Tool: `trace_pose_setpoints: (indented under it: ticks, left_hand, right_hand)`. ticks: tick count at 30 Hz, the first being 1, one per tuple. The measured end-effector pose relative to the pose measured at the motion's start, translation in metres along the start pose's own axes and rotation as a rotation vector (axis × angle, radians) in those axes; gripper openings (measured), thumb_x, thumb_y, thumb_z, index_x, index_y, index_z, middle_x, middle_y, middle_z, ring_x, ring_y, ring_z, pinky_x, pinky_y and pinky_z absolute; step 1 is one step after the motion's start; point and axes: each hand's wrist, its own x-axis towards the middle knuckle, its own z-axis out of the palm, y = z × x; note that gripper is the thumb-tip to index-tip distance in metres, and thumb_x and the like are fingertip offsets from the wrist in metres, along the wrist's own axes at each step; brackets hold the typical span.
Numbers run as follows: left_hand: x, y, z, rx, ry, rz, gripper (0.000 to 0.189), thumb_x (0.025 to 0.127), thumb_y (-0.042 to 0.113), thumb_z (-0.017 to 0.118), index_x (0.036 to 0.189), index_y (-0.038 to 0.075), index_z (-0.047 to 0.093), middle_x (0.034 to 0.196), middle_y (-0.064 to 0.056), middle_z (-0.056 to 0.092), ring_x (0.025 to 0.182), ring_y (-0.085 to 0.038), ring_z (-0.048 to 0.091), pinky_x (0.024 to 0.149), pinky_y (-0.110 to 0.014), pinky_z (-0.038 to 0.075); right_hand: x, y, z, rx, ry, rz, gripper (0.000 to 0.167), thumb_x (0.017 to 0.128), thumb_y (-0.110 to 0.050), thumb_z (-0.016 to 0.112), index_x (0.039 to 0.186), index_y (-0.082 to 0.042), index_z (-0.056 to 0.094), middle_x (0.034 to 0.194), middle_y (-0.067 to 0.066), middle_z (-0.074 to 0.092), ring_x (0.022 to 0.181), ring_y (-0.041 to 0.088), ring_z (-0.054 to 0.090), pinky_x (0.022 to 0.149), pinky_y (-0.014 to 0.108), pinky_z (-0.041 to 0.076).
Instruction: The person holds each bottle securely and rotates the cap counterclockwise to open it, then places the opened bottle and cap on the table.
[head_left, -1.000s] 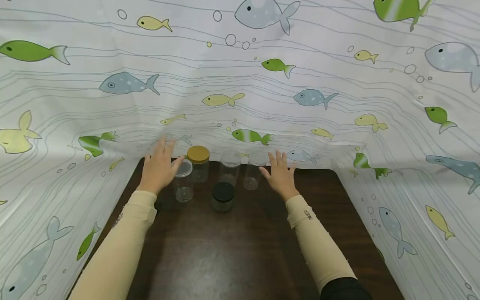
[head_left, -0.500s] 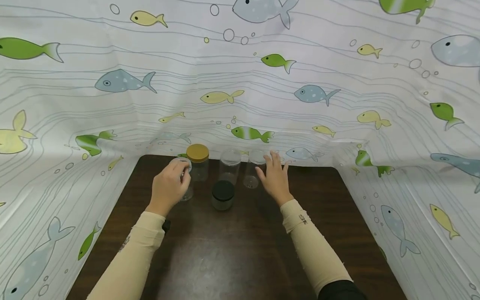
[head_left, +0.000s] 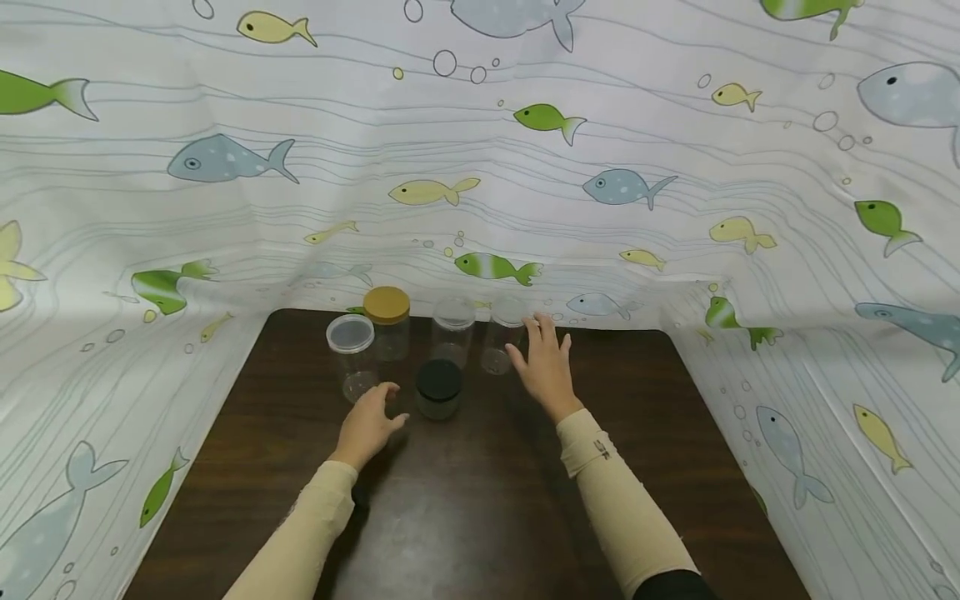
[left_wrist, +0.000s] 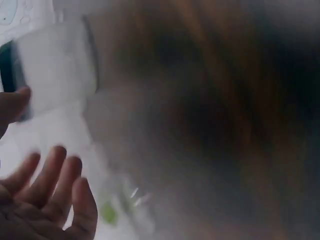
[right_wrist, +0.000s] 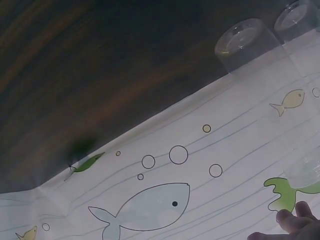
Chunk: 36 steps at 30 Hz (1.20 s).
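Observation:
My left hand (head_left: pixel 366 429) is spread, thumb apart from fingers, just in front of the low jar with a black lid (head_left: pixel 438 390), with a gap between them. In the left wrist view that jar (left_wrist: pixel 55 70) appears beyond the hand (left_wrist: pixel 47 195). Left of it stands a clear jar with a translucent lid (head_left: pixel 351 354). My right hand (head_left: pixel 546 371) has extended fingers beside the rightmost clear jar (head_left: pixel 501 337); whether they touch it cannot be told. The right wrist view shows some of its fingers (right_wrist: pixel 295 222) and a clear jar's base (right_wrist: pixel 242 45).
A jar with a yellow lid (head_left: pixel 387 321) and another clear jar (head_left: pixel 453 329) stand along the back of the dark wooden table (head_left: pixel 465 517). A fish-patterned white sheet (head_left: pixel 480 150) rises behind and at both sides.
My left hand has gripped the left clear jar near its lid, let go, and moved right and nearer me towards the black-lidded jar. My right hand has shifted slightly left.

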Motion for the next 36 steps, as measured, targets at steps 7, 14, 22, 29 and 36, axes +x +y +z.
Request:
trace_pose_setpoints:
  ticks: [7, 14, 22, 29, 36]
  left_hand:
    - [0.013, 0.004, 0.032, -0.109, -0.084, -0.12, 0.092, 0.084, 0.037, 0.085, 0.15, -0.004, 0.036, 0.143, -0.028, 0.048, 0.129, -0.048, 0.045, 0.099, -0.064, 0.042]
    - [0.02, 0.008, 0.053, -0.04, -0.052, -0.113, 0.106, 0.078, 0.047, 0.087, 0.153, -0.002, 0.031, 0.151, -0.029, 0.04, 0.135, -0.05, 0.039, 0.1, -0.071, 0.035]
    - [0.031, 0.005, 0.068, -0.158, -0.019, -0.099, 0.096, 0.082, 0.044, 0.085, 0.154, 0.004, 0.036, 0.153, -0.023, 0.043, 0.139, -0.045, 0.04, 0.107, -0.07, 0.031]
    - [0.028, 0.002, 0.067, -0.183, -0.017, -0.111, 0.098, 0.081, 0.045, 0.085, 0.151, -0.002, 0.036, 0.143, -0.029, 0.053, 0.127, -0.046, 0.053, 0.102, -0.062, 0.042]
    - [0.02, 0.011, 0.061, -0.21, -0.029, -0.074, 0.097, 0.083, 0.045, 0.084, 0.15, -0.004, 0.034, 0.139, -0.032, 0.054, 0.123, -0.046, 0.057, 0.098, -0.059, 0.046]
  right_hand:
    - [-0.005, 0.005, -0.001, 0.046, 0.017, -0.022, 0.059, 0.101, -0.039, 0.063, 0.146, -0.005, 0.046, 0.151, 0.017, 0.039, 0.146, 0.034, 0.033, 0.105, 0.079, 0.02]
    - [-0.01, 0.005, -0.001, 0.046, 0.044, -0.045, 0.058, 0.101, -0.037, 0.064, 0.146, -0.005, 0.046, 0.151, 0.018, 0.04, 0.146, 0.038, 0.032, 0.103, 0.081, 0.022]
    - [-0.021, -0.006, 0.002, 0.08, 0.0, -0.062, 0.059, 0.101, -0.038, 0.064, 0.145, -0.003, 0.047, 0.155, 0.018, 0.036, 0.149, 0.037, 0.028, 0.108, 0.078, 0.016]
    - [-0.033, -0.026, 0.011, 0.072, -0.017, -0.125, 0.058, 0.1, -0.038, 0.065, 0.143, -0.004, 0.049, 0.153, 0.018, 0.038, 0.148, 0.038, 0.03, 0.108, 0.076, 0.021]
    - [-0.048, -0.04, 0.026, 0.129, -0.11, -0.142, 0.06, 0.102, -0.041, 0.061, 0.148, -0.005, 0.045, 0.156, 0.018, 0.036, 0.148, 0.037, 0.03, 0.112, 0.071, 0.022]
